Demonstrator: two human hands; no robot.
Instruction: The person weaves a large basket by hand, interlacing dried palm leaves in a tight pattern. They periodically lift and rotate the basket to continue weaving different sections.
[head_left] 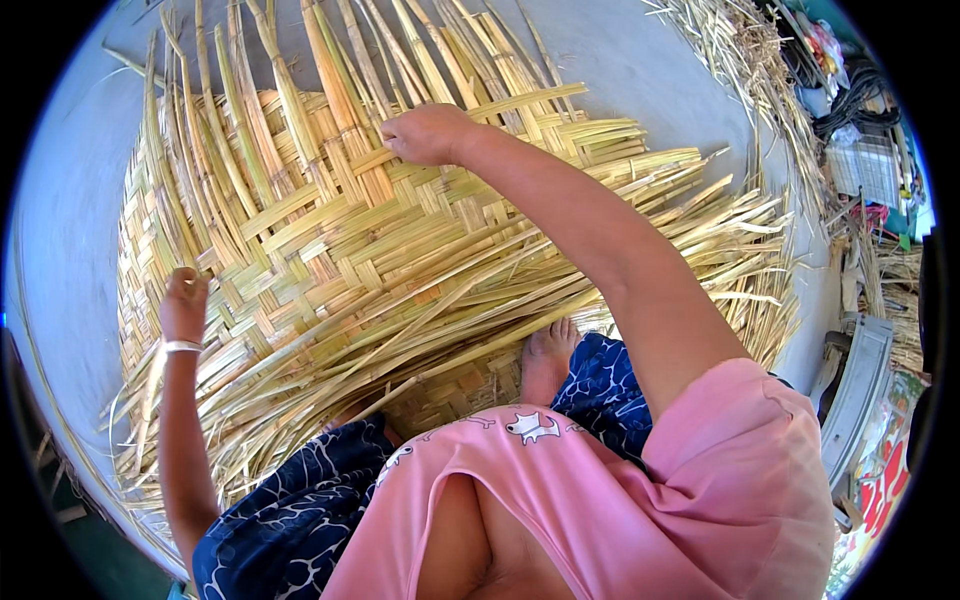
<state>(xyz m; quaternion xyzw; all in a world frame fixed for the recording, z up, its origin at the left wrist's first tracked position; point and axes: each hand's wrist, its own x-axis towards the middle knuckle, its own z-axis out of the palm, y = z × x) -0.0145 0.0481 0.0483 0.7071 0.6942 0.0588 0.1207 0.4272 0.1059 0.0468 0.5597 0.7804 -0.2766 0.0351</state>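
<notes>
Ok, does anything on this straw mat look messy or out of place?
Nothing stands out. The pale yellow woven straw mat looks even under the right hand and left hand; loose unwoven strips fan from its edges.

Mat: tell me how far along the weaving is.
Done: the middle of the mat is closely woven in a crossed pattern. In hand: the right hand pinches a strip at the woven edge, and the left hand presses on the mat's left side. Left: loose strips fan out unwoven at the top, right and near edge, and a spare pile lies on the floor.
</notes>
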